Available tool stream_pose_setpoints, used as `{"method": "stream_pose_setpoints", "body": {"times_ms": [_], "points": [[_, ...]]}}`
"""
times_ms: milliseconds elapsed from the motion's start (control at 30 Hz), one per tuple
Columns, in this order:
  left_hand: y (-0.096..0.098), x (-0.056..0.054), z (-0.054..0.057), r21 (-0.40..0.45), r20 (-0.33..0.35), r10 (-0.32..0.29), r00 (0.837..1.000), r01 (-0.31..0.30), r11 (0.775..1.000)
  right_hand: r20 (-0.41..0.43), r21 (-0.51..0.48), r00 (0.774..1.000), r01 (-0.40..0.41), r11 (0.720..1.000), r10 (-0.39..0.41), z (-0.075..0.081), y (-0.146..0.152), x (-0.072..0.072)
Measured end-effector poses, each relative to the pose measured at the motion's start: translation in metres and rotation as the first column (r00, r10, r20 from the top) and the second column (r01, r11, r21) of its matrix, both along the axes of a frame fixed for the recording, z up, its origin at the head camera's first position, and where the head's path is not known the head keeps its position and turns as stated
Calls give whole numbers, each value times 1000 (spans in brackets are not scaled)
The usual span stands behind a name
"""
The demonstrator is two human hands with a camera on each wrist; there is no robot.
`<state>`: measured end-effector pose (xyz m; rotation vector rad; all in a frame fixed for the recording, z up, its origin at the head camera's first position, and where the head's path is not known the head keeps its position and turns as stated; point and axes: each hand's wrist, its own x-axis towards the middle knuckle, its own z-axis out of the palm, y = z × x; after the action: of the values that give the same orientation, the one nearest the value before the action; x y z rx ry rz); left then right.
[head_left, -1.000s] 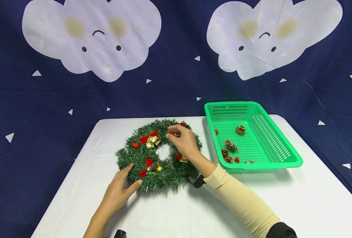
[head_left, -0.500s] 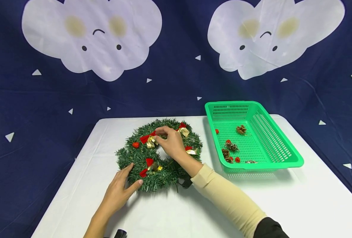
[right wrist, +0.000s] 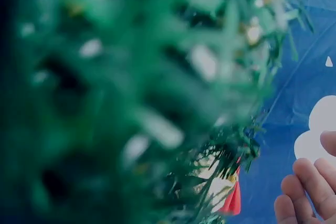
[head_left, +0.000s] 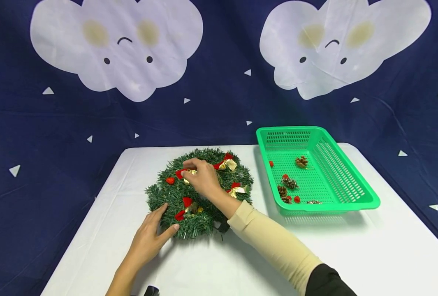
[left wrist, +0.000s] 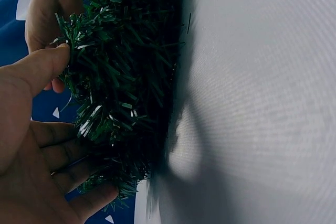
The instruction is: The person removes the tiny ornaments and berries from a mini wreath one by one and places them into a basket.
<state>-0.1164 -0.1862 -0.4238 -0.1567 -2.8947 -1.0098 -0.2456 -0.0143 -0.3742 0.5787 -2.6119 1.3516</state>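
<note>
A green tinsel wreath [head_left: 207, 156] lies on the white table, trimmed with red-and-gold bows [head_left: 226, 163] and a red berry [head_left: 170, 180]. At its near left edge my left hand [head_left: 150, 236] rests with fingers spread; the left wrist view shows thumb [left wrist: 50, 66] and fingers touching the tinsel. Over the wreath's upper left, my right hand [head_left: 202, 176] hovers by a bow that it partly covers. Its thumb and forefinger are bent with a gap between them. I see nothing held there, and the right wrist view shows its fingertips [right wrist: 304, 174] beyond blurred tinsel.
To the right stands a green plastic basket [head_left: 352, 181] with pine cones [head_left: 301, 161] and red berries [head_left: 297, 199] in it. A dark blue cloth [head_left: 219, 111] with clouds hangs behind the table. A small black object [head_left: 151, 291] is at the bottom edge.
My right hand has moved left across the wreath, from the upper right bow to the upper left one, uncovering the bows on the right. The left hand stays put.
</note>
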Motion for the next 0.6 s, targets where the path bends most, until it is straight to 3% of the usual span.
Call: {"method": "stream_pose_setpoints", "body": {"times_ms": [600], "points": [[0,0,0,11,13,0,1000,-1,1000,-25,130,999,-34,991,38,1,-34,-7]]}}
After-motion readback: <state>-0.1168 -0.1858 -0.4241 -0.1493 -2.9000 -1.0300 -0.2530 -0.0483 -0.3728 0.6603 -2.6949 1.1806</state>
